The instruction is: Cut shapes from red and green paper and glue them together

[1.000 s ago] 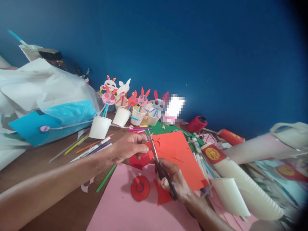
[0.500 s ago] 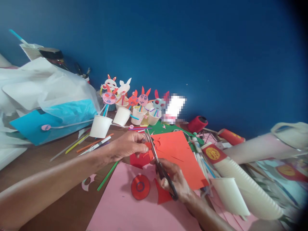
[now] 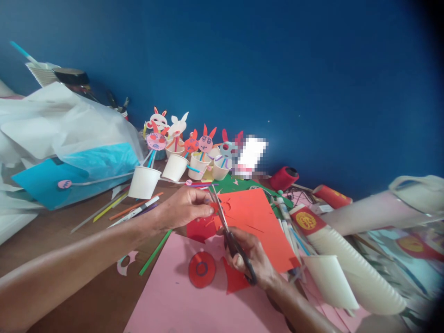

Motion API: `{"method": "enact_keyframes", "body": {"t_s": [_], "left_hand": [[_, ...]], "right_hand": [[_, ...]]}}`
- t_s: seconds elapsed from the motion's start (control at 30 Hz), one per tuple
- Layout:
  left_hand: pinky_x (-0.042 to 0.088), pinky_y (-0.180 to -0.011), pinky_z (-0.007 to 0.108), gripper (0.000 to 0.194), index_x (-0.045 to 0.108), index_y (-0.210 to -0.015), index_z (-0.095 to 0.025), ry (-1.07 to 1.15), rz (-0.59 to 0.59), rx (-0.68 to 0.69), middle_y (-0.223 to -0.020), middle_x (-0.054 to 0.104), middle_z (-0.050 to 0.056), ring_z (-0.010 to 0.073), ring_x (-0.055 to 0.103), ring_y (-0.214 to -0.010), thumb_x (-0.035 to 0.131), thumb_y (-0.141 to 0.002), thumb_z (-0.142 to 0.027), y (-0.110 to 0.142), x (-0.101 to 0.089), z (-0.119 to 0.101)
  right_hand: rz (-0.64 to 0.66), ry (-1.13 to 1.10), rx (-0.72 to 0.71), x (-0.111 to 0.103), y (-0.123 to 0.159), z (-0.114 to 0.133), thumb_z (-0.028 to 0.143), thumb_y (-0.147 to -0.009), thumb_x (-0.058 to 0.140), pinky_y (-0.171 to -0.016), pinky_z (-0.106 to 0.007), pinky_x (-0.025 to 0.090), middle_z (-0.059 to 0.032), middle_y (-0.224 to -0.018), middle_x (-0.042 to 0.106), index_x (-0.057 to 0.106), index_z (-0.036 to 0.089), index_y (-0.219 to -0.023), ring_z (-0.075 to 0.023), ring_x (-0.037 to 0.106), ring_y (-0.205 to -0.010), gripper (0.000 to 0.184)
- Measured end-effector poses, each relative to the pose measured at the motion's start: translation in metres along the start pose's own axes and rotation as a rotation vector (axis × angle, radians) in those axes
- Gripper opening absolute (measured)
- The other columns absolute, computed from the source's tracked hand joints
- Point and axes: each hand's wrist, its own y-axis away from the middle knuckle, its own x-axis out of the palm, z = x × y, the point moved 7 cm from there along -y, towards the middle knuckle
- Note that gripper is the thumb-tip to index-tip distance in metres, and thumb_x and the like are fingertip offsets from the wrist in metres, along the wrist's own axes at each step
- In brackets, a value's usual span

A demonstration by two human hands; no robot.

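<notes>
Red scrap (image 3: 215,208), pinched by the left hand (image 3: 187,208), looks only part-cut; the right hand (image 3: 253,254) is closed around scissors (image 3: 231,241); one red disc (image 3: 201,269) lies cut out

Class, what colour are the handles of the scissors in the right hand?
The handles are black, seen best in the head view.

Left forearm (image 3: 79,266): bare skin along its visible length, smooth in contour, tapering toward a narrow, bare wrist. Left hand (image 3: 183,208): ungloved, with a rounded back and slender fingers; fine surface detail is too small to resolve. Right forearm (image 3: 294,300): bare, with a shorter section visible. Right hand (image 3: 253,254): ungloved; the thumb (image 3: 238,262) shows a rounded tip, and the remaining fingers are partly hidden.
</notes>
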Motion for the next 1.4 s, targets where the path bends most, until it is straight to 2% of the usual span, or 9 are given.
{"method": "enact_keyframes", "body": {"t_s": [0.13,0.27,0.5,0.73,1.0,1.27,1.4], "left_hand": [[0.03,-0.053,0.021,0.01,0.055,-0.061,-0.015,-0.092,-0.002,0.047,-0.056,0.044,-0.005,0.0071,0.037,-0.054,0.051,-0.068,-0.021,0.002,-0.002,-0.006],[0.029,-0.051,0.021,0.011,0.059,-0.067,-0.016,-0.102,0.021,0.031,-0.056,0.045,-0.005,0.0073,0.037,-0.053,0.05,-0.069,-0.021,0.003,-0.002,-0.005],[0.028,-0.048,0.02,0.01,0.058,-0.063,-0.016,-0.006,0.03,-0.078,-0.054,0.047,-0.005,0.0066,0.038,-0.05,0.054,-0.066,-0.024,0.0,-0.003,0.007],[0.032,-0.049,0.019,0.006,0.059,-0.067,-0.016,0.17,0.11,-0.106,-0.055,0.05,-0.005,0.0061,0.042,-0.05,0.055,-0.063,-0.014,0.001,0.001,0.005],[0.034,-0.05,0.02,0.005,0.059,-0.068,-0.015,0.206,0.049,-0.128,-0.056,0.053,-0.004,0.0068,0.044,-0.052,0.056,-0.065,-0.019,-0.001,-0.001,0.008],[0.034,-0.049,0.019,0.008,0.06,-0.068,-0.014,0.187,0.099,-0.116,-0.055,0.052,-0.004,0.0064,0.042,-0.05,0.053,-0.064,-0.013,-0.001,0.002,0.007],[0.034,-0.049,0.019,0.008,0.06,-0.067,-0.014,0.205,0.118,-0.121,-0.056,0.052,-0.004,0.0059,0.043,-0.049,0.053,-0.065,-0.012,-0.001,0.004,0.007]], "right_hand": [[0.022,0.023,0.0,0.002,0.0,0.0,0.053,-0.063,0.061,-0.048,-0.023,0.039,0.0001,-0.063,0.049,0.058,0.019,-0.102,-0.0118,0.047,-0.053,0.052],[0.017,0.026,0.013,0.002,0.0,-0.001,0.054,-0.063,0.06,-0.048,-0.023,0.038,0.0,-0.063,0.048,0.059,0.018,-0.1,-0.0118,0.045,-0.053,0.052],[0.015,-0.007,0.065,0.004,-0.001,-0.001,0.043,-0.06,0.062,-0.049,-0.024,0.036,0.0015,-0.059,0.047,0.061,0.016,-0.094,-0.011,0.042,-0.051,0.043],[-0.002,-0.027,0.11,0.003,-0.001,0.0,0.029,-0.057,0.06,-0.049,-0.023,0.036,0.0022,-0.061,0.048,0.062,0.018,-0.091,-0.01,0.042,-0.05,0.035],[-0.026,-0.058,0.094,0.001,0.0,-0.006,0.036,-0.059,0.065,-0.048,-0.022,0.036,0.002,-0.061,0.047,0.061,0.018,-0.093,-0.0102,0.044,-0.05,0.038],[0.043,-0.01,0.009,0.007,0.0,-0.001,0.052,-0.065,0.059,-0.051,-0.025,0.042,0.0,-0.063,0.05,0.057,0.017,-0.105,-0.012,0.048,-0.053,0.053],[0.017,-0.002,0.017,0.007,0.0,0.001,0.056,-0.064,0.059,-0.051,-0.026,0.042,0.0002,-0.062,0.048,0.058,0.017,-0.102,-0.0122,0.048,-0.052,0.055]]}}
